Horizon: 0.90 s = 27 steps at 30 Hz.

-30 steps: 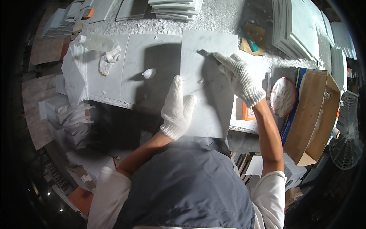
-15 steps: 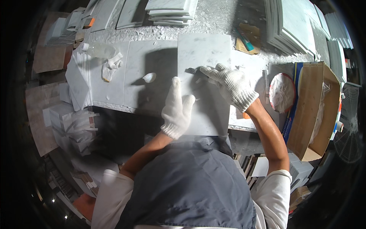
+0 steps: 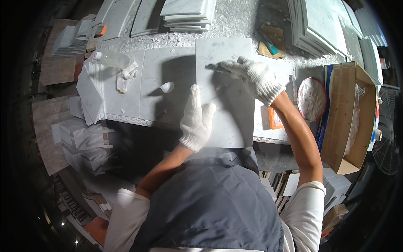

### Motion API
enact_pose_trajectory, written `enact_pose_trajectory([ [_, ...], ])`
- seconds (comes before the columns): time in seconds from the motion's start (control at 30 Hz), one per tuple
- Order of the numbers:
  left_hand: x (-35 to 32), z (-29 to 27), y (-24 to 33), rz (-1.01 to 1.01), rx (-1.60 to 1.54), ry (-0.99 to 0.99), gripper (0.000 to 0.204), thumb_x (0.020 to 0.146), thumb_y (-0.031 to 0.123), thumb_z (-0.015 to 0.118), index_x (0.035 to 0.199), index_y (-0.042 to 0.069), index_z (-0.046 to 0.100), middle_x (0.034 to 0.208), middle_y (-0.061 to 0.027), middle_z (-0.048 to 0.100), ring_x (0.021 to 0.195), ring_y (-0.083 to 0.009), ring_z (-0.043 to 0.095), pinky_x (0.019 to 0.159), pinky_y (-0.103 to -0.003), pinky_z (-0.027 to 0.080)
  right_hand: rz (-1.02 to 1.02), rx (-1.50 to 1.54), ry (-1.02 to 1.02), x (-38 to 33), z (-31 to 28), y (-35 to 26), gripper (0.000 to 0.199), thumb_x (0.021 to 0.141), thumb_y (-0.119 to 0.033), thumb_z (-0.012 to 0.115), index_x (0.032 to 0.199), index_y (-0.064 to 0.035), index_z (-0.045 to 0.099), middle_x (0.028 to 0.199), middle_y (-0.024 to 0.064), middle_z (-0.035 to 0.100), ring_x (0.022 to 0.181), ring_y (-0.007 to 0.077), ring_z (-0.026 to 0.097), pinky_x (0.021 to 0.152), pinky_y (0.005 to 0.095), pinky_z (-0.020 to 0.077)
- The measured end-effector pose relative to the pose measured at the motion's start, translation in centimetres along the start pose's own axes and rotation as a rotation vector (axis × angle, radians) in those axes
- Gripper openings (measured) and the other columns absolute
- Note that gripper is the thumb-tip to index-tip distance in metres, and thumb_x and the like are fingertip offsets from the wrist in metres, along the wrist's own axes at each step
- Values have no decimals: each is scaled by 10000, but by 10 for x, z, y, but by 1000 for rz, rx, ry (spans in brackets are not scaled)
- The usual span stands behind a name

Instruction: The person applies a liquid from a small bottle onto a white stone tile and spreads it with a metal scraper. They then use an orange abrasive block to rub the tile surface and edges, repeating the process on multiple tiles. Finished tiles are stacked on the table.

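Note:
A white marble tile (image 3: 224, 44) with grey veining lies in front of me, its near end reaching to my apron. My left hand (image 3: 197, 122), in a white knit glove, rests along the tile's left edge with fingers straight and thumb apart. Over the tile's right side, my gloved right hand (image 3: 258, 80) is closed around a thin grey blade-like tool (image 3: 215, 67). The tool's flat tip is close to the tile surface; its handle is hidden in the glove. Small white scraps (image 3: 218, 87) lie on the tile between my hands.
Left are a plastic bottle (image 3: 111, 59), a crumpled glove (image 3: 126, 77) and a white shard (image 3: 167, 87). Tile stacks (image 3: 187, 17) stand behind. Right are a green-handled tool (image 3: 270, 47) on brown paper, an orange object (image 3: 275, 119), a round bag-lined container (image 3: 311, 98) and a cardboard box (image 3: 346, 117).
My right hand and the grey blade have moved slightly away from me, up the tile. The left hand stays nearly in place. More of the orange object shows beside my right forearm.

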<state>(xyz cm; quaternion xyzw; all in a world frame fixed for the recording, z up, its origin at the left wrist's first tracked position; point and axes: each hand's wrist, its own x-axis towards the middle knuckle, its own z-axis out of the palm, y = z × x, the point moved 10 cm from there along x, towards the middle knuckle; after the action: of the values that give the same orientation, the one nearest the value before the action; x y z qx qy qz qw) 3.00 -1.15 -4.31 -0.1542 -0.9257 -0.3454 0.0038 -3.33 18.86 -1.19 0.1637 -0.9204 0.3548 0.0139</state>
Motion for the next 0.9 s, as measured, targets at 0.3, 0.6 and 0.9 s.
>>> enact_pose_trajectory([
  [0.3,0,0,-1,7,16,10,755,1015,325,648,1590,-21,302,1585,-256,423,1410,-411,486,1149,-448,423,-82,12,90,-1,-1,-2,471,984,-47,527,1401,-223,658,1101,130,736,827,297,724,750,382,582],
  [0.6,8,-9,13,84,67,77,716,1013,306,648,1575,-13,339,1550,-258,458,1405,-441,479,1149,-465,423,-57,28,5,-10,-8,-14,407,1017,-109,531,1399,-171,657,1104,157,727,935,295,716,845,373,578],
  [0.9,-13,43,116,997,647,-330,593,1029,415,476,1459,7,491,1507,-180,518,1437,-319,447,1178,-476,407,535,1018,452,-138,-46,59,503,1073,-186,580,1522,17,481,825,-25,622,651,29,526,650,174,481],
])
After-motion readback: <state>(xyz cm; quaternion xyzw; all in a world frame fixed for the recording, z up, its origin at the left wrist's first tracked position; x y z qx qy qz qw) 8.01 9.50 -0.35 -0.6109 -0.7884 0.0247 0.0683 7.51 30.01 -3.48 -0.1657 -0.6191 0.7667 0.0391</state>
